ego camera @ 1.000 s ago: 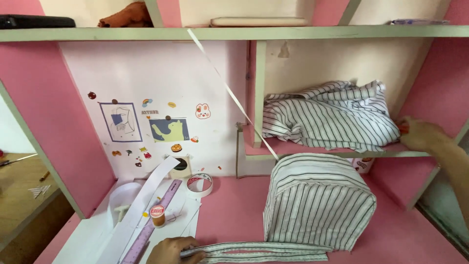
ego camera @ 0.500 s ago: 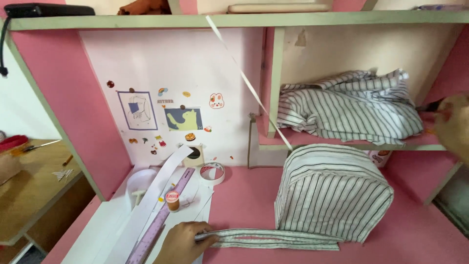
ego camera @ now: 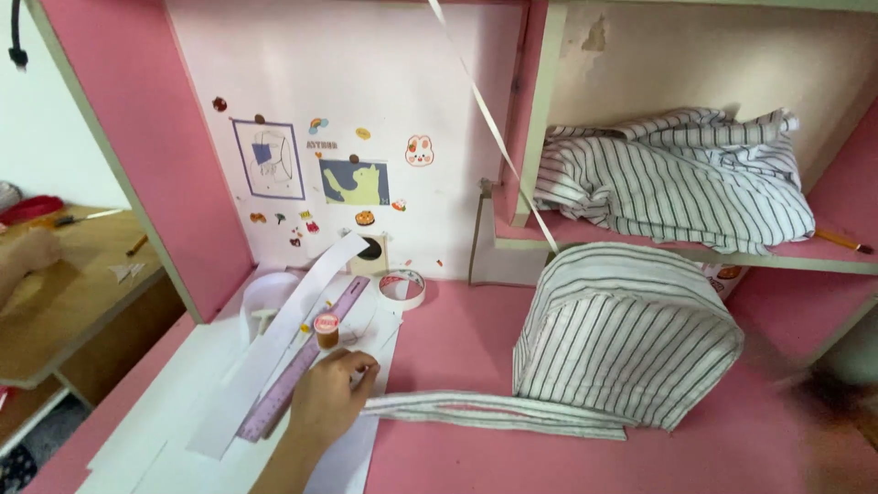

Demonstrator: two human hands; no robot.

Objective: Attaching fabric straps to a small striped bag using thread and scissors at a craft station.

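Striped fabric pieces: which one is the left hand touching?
The long flat striped strap on the pink desk; the left hand pins its end. The domed striped bag and crumpled shelf cloth lie untouched.

The left hand (ego camera: pixel 331 401) is the only part of the person shown clearly. It is seen from above near the front edge of the pink desk (ego camera: pixel 457 338), left of its middle. The hand is bare. The wrist and forearm behind it are also seen uncovered, as far as the lower border of the view, where the arm is cut off. The forearm is slim and narrows toward the wrist. The back of the hand and a rounded row of knuckles are presented to the camera. The nails are too small to be made out. What is worn higher up the arm cannot be told.
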